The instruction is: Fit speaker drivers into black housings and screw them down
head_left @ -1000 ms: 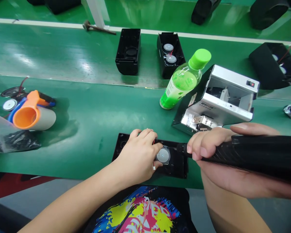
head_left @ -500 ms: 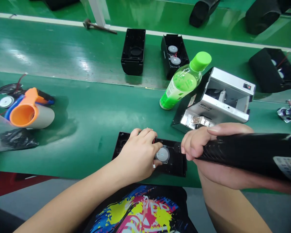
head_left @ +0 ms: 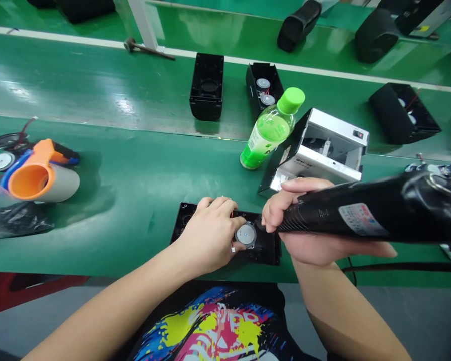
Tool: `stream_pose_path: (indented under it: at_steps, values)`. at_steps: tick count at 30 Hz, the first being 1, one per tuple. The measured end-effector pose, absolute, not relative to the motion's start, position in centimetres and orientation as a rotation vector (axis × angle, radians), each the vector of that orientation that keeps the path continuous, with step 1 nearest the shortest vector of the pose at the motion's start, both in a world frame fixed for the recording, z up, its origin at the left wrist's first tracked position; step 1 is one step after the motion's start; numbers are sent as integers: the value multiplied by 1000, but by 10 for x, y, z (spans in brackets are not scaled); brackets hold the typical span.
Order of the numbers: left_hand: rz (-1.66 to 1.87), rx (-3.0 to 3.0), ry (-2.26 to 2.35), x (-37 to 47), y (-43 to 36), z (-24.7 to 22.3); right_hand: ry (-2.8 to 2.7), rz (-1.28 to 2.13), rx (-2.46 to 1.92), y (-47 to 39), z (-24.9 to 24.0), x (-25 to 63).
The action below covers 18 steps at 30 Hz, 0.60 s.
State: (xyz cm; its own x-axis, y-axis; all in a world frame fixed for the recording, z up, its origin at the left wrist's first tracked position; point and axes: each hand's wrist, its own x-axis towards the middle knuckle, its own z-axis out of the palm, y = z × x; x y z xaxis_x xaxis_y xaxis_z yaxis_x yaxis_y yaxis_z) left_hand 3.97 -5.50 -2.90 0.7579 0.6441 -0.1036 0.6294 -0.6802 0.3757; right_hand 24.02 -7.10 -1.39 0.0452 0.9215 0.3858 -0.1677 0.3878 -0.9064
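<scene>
A shallow black speaker housing lies on the green bench in front of me. Inside it sits a round speaker driver with a grey magnet. My left hand reaches over the housing, its thumb and fingers closed around the driver's left side. A small white connector shows by the left thumb. My right hand is wrapped around a black electric screwdriver held almost level. Its front end is at the driver's right edge; the bit's contact is too small to make out.
A green-capped bottle leans beside a silver screw feeder beyond my right hand. Farther back stand black speaker boxes, some holding drivers. On the left are an orange-rimmed tape dispenser and a plastic bag. A cable runs right.
My right hand has brought the screwdriver left, its front end now closer to the driver. The left hand keeps its hold. The whole view has shifted slightly.
</scene>
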Motion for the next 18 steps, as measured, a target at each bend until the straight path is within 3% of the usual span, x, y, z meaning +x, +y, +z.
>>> stream_pose_path:
  at_steps: [18]
  values:
    - [155, 2537, 883, 44, -53, -33, -1240, 849, -811, -80, -17, 237]
